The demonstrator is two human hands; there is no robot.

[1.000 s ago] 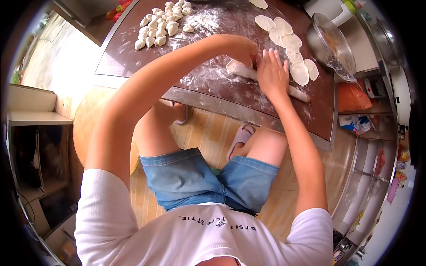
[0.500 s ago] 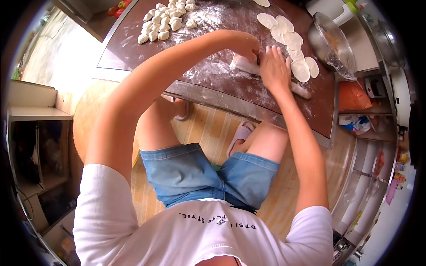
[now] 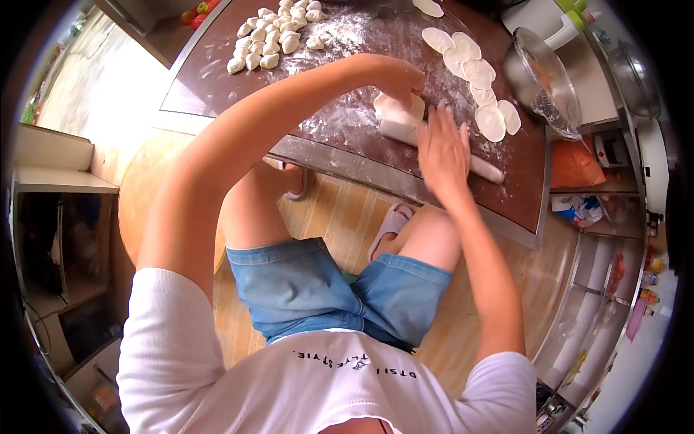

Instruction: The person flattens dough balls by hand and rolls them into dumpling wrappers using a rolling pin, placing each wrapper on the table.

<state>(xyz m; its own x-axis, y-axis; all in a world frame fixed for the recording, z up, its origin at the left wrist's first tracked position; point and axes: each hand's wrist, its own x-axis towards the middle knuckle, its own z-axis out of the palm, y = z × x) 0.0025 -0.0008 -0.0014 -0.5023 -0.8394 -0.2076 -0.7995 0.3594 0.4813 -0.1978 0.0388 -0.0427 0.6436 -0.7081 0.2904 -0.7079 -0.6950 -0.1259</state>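
A white dough wrapper (image 3: 394,108) lies on the floured brown tabletop. My left hand (image 3: 402,79) is closed, its fingers pinching the wrapper's far edge; the fingertips are partly hidden. Against the wrapper's near side lies a pale rolling pin (image 3: 486,169), slanting down to the right. My right hand (image 3: 443,150) presses on the pin with its palm, fingers stretched out flat and slightly blurred. Several flat round wrappers (image 3: 491,123) overlap in a row beyond my right hand. At the far left of the tabletop sit several small dough pieces (image 3: 270,48) dusted with flour.
A metal bowl (image 3: 536,76) with some orange-brown content and plastic film stands at the table's right edge. The metal-edged table (image 3: 340,170) is in front of my knees. Shelves (image 3: 603,271) line the right side, and a round wooden surface (image 3: 148,195) is at left.
My right hand and the rolling pin have moved toward me, off the wrapper's middle. More of the wrapper shows now. My left hand stays at its edge.
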